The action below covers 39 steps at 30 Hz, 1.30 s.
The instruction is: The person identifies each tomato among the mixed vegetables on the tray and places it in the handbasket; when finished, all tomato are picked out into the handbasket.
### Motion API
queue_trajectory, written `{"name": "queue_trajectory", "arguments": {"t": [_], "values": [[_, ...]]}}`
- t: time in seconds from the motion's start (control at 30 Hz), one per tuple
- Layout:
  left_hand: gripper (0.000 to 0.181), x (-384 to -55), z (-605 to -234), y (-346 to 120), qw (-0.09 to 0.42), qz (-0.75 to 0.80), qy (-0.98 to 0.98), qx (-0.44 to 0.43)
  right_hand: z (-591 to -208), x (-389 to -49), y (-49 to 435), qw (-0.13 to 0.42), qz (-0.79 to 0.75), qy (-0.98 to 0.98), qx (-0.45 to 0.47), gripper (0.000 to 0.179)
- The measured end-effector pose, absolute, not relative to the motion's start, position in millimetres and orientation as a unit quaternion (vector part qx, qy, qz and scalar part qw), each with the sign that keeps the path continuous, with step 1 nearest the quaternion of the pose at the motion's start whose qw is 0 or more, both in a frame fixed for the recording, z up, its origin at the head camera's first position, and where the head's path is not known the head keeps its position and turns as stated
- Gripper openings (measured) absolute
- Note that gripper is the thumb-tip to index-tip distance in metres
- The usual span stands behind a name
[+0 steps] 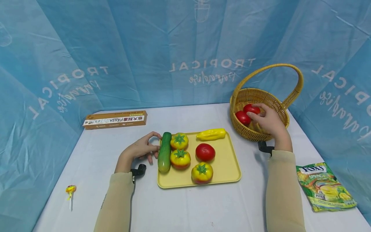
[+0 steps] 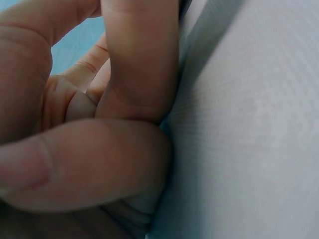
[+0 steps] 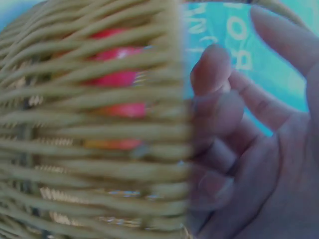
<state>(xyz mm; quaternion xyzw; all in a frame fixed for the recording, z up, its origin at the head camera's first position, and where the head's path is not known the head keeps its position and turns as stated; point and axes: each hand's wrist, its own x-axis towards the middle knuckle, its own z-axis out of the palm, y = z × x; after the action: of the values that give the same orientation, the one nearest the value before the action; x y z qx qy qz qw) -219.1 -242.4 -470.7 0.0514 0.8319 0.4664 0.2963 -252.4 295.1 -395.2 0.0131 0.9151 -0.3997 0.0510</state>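
Left hand (image 1: 142, 147): grip apart, beside cucumber (image 1: 165, 154) on yellow tray (image 1: 227, 164). Right hand (image 1: 269, 120): grip apart, at red fruits (image 1: 242, 118) in basket (image 1: 240, 128).

Extends both arms (image 1: 116, 199) forward; keeps left hand (image 1: 142, 148) loosely bent; holds right hand (image 1: 268, 120) farther out, with fingers curved, thumb apart.

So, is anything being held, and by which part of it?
Nothing appears held: the left hand is beside the cucumber, and the right hand is over the wicker basket, near two red tomatoes.
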Motion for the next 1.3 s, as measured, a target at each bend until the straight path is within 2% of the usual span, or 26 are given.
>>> {"name": "queue_trajectory", "arguments": {"t": [0.33,0.43,0.6,0.87,1.07,1.3], "values": [[0.050,-217.5,-467.1,-241.1,0.302,0.468,0.829,0.047,-376.6,-239.8,286.0,0.052,-0.503,0.859,-0.082,0.055],[0.050,-216.8,-466.4,-240.7,0.302,0.467,0.830,0.044,-374.4,-238.5,275.5,0.091,-0.526,0.832,-0.152,0.060],[0.050,-216.1,-465.8,-241.2,0.300,0.466,0.831,0.042,-379.8,-243.1,248.2,0.198,-0.516,0.795,-0.251,0.074],[0.050,-216.5,-466.5,-240.6,0.299,0.467,0.831,0.048,-398.7,-248.1,215.1,0.339,-0.417,0.805,-0.251,0.089],[0.049,-216.6,-467.2,-240.1,0.297,0.470,0.830,0.049,-412.5,-249.5,199.8,0.386,-0.392,0.797,-0.252,0.085],[0.049,-215.8,-466.2,-239.6,0.295,0.469,0.831,0.048,-424.9,-249.5,187.9,0.404,-0.356,0.808,-0.237,0.089]]}}
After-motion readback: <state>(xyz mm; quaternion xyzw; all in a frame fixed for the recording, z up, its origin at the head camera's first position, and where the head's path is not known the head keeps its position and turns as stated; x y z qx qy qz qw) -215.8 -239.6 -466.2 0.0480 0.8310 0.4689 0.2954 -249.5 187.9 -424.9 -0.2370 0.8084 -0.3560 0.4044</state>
